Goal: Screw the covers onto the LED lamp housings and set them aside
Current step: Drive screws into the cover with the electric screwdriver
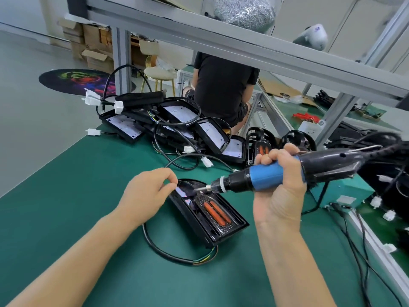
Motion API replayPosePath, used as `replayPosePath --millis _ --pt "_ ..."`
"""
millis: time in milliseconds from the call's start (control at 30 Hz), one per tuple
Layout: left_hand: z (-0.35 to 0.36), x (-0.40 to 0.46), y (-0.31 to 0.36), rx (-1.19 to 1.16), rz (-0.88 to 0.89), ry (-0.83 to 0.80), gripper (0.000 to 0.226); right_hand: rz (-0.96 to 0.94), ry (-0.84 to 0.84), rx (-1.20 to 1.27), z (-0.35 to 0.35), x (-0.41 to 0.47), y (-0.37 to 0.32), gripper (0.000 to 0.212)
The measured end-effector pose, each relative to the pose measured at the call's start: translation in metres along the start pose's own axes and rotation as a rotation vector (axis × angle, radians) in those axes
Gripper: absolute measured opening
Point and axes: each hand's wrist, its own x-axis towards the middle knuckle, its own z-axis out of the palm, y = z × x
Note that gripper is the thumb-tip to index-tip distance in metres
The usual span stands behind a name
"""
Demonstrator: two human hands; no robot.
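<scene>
While my right hand point(280, 173) grips one blue electric screwdriver point(265, 177), my left hand point(147, 192) pinches something too small to tell. One lamp housing point(210, 214) lies mid-mat; at eleven o'clock, roughly five housings point(172, 125) lie piled.

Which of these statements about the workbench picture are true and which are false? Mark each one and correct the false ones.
1. The right hand grips a blue and black screwdriver. True.
2. The screwdriver's tip points toward the left hand. True.
3. The housing in front of the person lies on a red mat. False: it lies on the green mat.
4. The left hand presses flat on the mat with straight fingers. False: its thumb and fingers are pinched together over the housing's near end; whether they hold a screw cannot be seen.
5. A pile of housings with cables lies farther back on the mat. True.
6. The screwdriver lies on the mat. False: it is held in the air above the housing.
</scene>
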Motion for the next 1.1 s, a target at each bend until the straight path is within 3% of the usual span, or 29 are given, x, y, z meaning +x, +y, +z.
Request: replayPosePath --millis 133,333,700,900,1100 --pt "0.005 0.002 -0.007 -0.074 0.012 -0.093 0.007 0.009 0.010 -0.105 0.006 0.001 0.023 0.027" --pt "0.011 0.001 -0.015 -0.144 0.034 -0.086 0.008 0.049 -0.023 -0.194 0.006 0.000 0.038 0.017" --pt "0.012 0.002 -0.013 -0.200 0.048 -0.071 0.009 0.041 -0.043 -0.262 0.003 0.001 0.044 0.021" --pt "0.006 0.004 -0.009 -0.108 0.060 -0.113 0.011 0.049 -0.076 -0.216 0.001 0.002 0.043 0.023" --pt "-0.002 0.015 -0.005 0.106 0.054 -0.258 0.015 0.020 -0.087 -0.251 0.002 -0.001 0.041 0.022"
